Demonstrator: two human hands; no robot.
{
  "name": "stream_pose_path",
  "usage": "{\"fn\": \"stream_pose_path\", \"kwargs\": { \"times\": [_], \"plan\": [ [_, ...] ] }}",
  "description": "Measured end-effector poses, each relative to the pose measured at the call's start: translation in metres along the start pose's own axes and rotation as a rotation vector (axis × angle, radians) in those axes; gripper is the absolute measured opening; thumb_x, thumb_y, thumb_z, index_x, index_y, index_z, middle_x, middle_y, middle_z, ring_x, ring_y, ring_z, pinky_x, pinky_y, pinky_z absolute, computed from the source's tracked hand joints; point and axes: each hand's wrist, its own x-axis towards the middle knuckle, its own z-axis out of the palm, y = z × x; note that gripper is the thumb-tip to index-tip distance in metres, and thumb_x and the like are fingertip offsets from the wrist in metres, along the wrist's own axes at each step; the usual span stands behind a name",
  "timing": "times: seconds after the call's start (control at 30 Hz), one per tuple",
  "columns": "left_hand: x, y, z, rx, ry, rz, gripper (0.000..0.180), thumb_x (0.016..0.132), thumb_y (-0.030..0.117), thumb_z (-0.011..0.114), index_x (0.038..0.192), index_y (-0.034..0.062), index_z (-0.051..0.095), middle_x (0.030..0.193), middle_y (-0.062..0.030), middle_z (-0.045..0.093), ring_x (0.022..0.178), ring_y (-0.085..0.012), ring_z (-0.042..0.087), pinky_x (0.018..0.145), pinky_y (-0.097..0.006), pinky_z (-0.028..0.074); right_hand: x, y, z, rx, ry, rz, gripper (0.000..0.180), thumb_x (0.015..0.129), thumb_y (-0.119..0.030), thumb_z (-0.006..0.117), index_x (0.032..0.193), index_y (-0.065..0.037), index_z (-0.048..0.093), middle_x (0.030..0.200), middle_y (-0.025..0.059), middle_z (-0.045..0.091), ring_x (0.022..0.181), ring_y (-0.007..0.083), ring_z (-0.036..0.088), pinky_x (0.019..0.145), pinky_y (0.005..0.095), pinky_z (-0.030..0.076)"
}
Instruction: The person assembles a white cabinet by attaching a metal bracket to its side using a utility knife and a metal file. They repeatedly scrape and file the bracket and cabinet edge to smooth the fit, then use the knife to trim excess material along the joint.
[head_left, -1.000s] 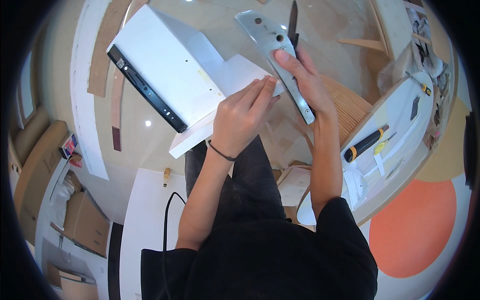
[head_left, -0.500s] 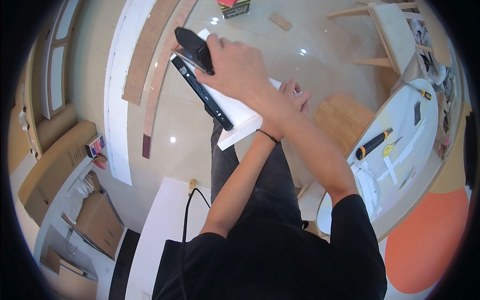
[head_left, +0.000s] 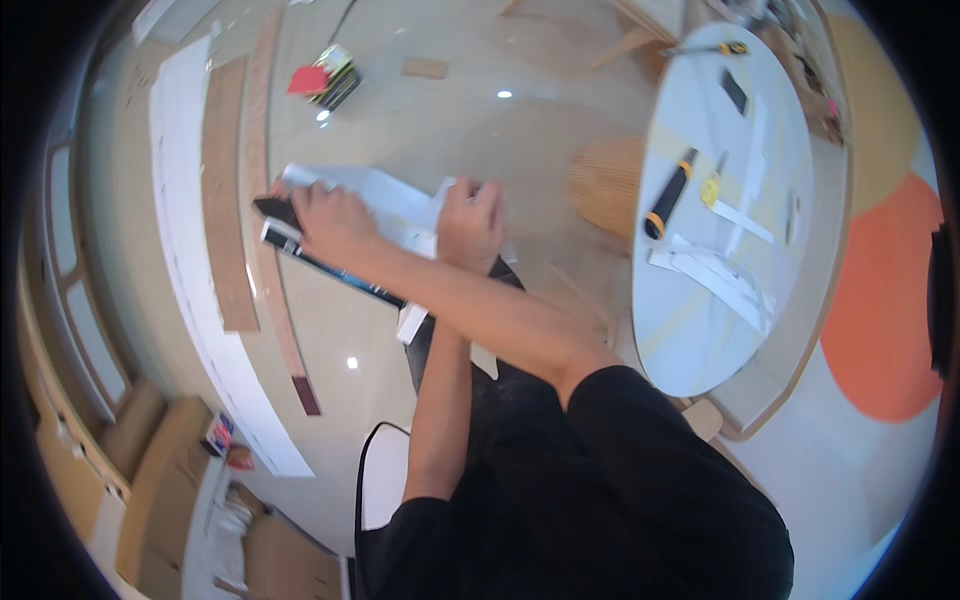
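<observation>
My forearms cross, so my right hand (head_left: pixel 335 222) lies left of my left hand (head_left: pixel 470 228). Closed fingers of the right hand hold a dark tool with a pointed end (head_left: pixel 274 210), most of it under the palm. Beneath it is a white board (head_left: pixel 385 200), tilted over my legs. A long black strip with light markings (head_left: pixel 340 272) runs along the board's near left side. My left hand is curled into a fist on the board's right end; its fingertips are hidden.
A white oval table (head_left: pixel 680 330) on the right carries a black-and-orange utility knife (head_left: pixel 672 195), yellow scissors (head_left: pixel 711 188) and paper strips. Wooden planks (head_left: pixel 228 200) and a long white strip (head_left: pixel 185 220) lie on the left floor. A small box (head_left: pixel 338 82) sits farther off, beside a wood piece (head_left: pixel 425 68).
The view has turned, bringing more of the table in. Both hands and the board sit lower and farther left. The left hand has changed from spread fingers to a fist; the right keeps the dark tool.
</observation>
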Motion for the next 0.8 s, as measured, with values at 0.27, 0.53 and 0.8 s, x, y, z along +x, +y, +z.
{"fn": "stream_pose_path", "kwargs": {
  "times": [0.27, 0.53, 0.8],
  "plan": [
    [0.002, 0.009, -0.007, 0.041, -0.049, -0.031, 0.02, 0.09, 0.007, 0.073, 0.108, 0.0024, 0.067, 0.1, -0.0157, 0.063, 0.086, -0.0317, 0.065, 0.076, -0.039, 0.055, -0.005, -0.001, -0.005, -0.097, -0.049, 0.074, 0.058, 0.071, -0.029, 0.081, 0.114, 0.001, 0.056, 0.096, 0.0146, 0.062, 0.077, 0.0296, 0.065, 0.06, 0.0408, 0.055],
    [-0.006, 0.005, -0.015, -0.113, -0.053, -0.232, 0.019, 0.099, 0.013, 0.062, 0.113, -0.0001, 0.062, 0.105, -0.0143, 0.067, 0.094, -0.0293, 0.067, 0.084, -0.038, 0.054, -0.132, 0.119, -0.221, -0.262, 0.528, 0.446, 0.046, 0.092, -0.037, 0.069, 0.122, -0.004, 0.058, 0.109, 0.0134, 0.06, 0.098, 0.0319, 0.062, 0.077, 0.0464, 0.053],
    [0.005, 0.02, -0.012, 0.06, -0.092, -0.356, 0.015, 0.102, 0.012, 0.055, 0.109, 0.0018, 0.063, 0.102, -0.015, 0.066, 0.088, -0.0347, 0.066, 0.074, -0.04, 0.053, -0.199, 0.223, -0.255, -0.637, 0.393, 0.701, 0.05, 0.094, -0.042, 0.07, 0.123, -0.003, 0.057, 0.113, 0.0164, 0.052, 0.101, 0.0353, 0.054, 0.073, 0.0425, 0.055]
  ]
}}
